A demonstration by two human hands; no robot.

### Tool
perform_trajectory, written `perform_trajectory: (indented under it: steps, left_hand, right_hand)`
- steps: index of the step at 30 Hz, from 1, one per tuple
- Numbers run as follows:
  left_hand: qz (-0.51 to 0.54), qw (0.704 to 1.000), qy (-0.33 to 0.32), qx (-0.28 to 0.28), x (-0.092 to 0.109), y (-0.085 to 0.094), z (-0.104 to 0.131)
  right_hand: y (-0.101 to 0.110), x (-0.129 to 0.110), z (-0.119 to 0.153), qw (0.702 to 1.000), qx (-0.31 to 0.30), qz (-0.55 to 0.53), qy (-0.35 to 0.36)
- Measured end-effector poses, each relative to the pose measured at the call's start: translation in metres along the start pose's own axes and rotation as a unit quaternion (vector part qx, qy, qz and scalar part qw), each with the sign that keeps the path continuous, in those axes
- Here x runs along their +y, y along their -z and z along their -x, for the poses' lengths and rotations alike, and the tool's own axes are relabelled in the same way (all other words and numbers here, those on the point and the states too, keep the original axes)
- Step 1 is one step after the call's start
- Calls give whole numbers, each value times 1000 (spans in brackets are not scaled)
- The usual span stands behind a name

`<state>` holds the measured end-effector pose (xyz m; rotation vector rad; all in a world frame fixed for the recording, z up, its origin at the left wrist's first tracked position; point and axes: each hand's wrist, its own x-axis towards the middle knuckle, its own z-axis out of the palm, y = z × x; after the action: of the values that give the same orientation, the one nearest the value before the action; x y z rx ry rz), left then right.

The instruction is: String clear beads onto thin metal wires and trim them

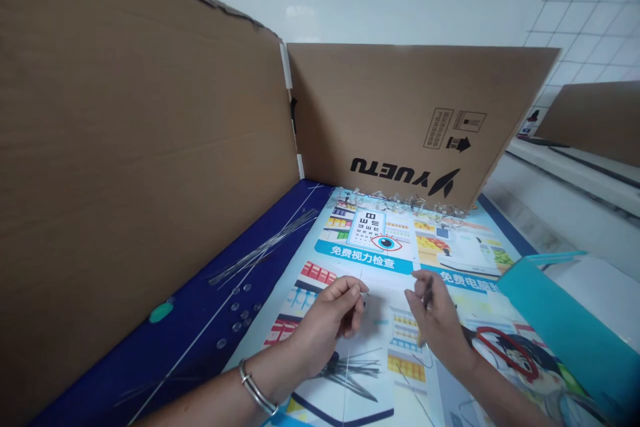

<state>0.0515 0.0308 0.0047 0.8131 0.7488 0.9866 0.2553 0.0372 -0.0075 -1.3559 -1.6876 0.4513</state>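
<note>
My left hand (333,320), with a silver bangle at the wrist, is closed in a pinch over the printed sheet (373,280). What sits between its fingertips is too small to make out. Facing it across a short gap, my right hand (437,317) has its fingers curled around a slim dark object (428,293), mostly hidden by the palm. A bunch of thin dark wires (357,373) lies under my left wrist. One loose curved wire (415,390) rests below my right hand.
Cardboard panels (390,107) stand at the left and back. Small clear wire pieces (400,202) line the back panel's foot. On blue cloth lie straight wires (265,247), several clear discs (236,327) and a green disc (161,311). A teal folder (565,327) is at right.
</note>
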Motion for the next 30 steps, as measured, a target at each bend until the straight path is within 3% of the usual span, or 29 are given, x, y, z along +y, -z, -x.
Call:
perform_trajectory:
  steps: [3,8,10,16,30]
  left_hand:
    - [4,1000,-13,-8,1,-1,1]
    - [-12,1000,-27,-10,1,-1,1]
    - [-20,999,-29,-9,1,-1,1]
    - [-47,999,-21,-11,-1,-1,1]
    - [-101,995,-22,-11,-6,1,-1]
  right_hand:
    - [-13,9,3,995,-69,78,14]
    - [-16,2,1,951,-166,239,100]
    - [-13,-2,-4,952,-182,227,97]
    - [-3,-19,-21,977,-205,54,33]
    - [-4,-24,-7,974,-195,83,82]
